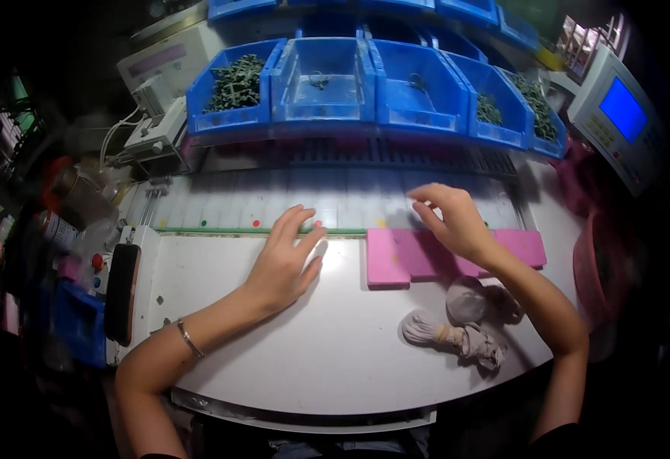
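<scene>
My left hand (283,260) hovers over the white worktop (251,352), palm toward the right, fingers apart with nothing visible in them. Its fingertips reach the green front edge of a pale panel (274,199) divided into narrow lanes. Coloured dots, such as a red dot (256,223), line that edge. My right hand (453,218) is above the right part of the panel, just past a pink foam block (387,260). Its index finger and thumb are loosely curved with a gap between them. No held thing shows there.
Blue bins hold small dark green parts; the middle bin (323,99) has few. A bundled pale cloth (457,340) and a whitish roll (466,302) lie at right. A blue-screened device (622,111) stands far right. A black brush-like block (123,294) sits at the left edge.
</scene>
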Tool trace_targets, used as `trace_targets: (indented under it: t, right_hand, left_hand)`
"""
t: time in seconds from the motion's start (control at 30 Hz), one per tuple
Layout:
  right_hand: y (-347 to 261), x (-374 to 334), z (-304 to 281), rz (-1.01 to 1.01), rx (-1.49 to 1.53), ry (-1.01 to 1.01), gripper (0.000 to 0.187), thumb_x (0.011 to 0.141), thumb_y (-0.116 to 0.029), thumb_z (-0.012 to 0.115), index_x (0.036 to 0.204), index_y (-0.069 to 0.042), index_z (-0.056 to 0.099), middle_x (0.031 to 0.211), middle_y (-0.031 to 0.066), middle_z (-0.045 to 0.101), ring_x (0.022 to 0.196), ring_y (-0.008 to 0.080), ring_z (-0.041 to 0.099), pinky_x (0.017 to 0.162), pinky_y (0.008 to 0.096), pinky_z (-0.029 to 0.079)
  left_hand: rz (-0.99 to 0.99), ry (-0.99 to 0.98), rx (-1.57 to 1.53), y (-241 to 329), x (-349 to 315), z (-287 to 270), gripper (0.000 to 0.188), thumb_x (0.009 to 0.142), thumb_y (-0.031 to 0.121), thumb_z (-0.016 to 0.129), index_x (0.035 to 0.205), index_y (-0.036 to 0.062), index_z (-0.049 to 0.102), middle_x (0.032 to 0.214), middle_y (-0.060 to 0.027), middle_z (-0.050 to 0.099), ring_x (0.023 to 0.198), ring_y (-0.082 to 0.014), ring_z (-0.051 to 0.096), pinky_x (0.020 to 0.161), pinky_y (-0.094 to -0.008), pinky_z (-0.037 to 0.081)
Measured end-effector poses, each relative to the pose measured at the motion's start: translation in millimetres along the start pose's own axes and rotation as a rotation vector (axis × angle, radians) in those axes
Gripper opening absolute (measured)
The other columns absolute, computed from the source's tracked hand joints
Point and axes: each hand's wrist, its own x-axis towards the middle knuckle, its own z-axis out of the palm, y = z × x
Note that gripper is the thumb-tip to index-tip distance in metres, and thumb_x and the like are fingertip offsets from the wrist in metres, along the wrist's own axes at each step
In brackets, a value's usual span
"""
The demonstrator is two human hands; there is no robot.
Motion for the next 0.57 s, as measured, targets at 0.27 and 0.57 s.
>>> trace_targets:
  t: [0.27, 0.57]
  right_hand:
    - [8.0, 105.3, 47.6, 0.143, -0.301, -0.216, 0.044, 0.09, -0.032, 0.056, 0.119, 0.001, 0.052, 0.101, 0.0273, 0.061, 0.091, 0.0428, 0.058, 0.079, 0.0459, 0.049]
    - [63.4, 158.0, 104.1, -0.128, -0.243, -0.123, 0.05, 0.085, -0.045, 0.061, 0.123, -0.013, 0.057, 0.116, 0.0222, 0.06, 0.106, 0.0369, 0.058, 0.095, 0.0504, 0.04]
  left_hand:
    - [-0.125, 0.056, 0.215, -76.6, 48.8, 11.8, 0.053, 0.083, 0.026, 0.066, 0.121, -0.0066, 0.048, 0.128, -0.0304, 0.041, 0.12, -0.0459, 0.041, 0.101, -0.0468, 0.037]
    - [-0.093, 0.067, 0.35, -186.4, 91.9, -15.4, 0.066, 0.083, 0.057, 0.06, 0.122, 0.0048, 0.051, 0.119, -0.0153, 0.057, 0.109, -0.0321, 0.055, 0.094, -0.0443, 0.043]
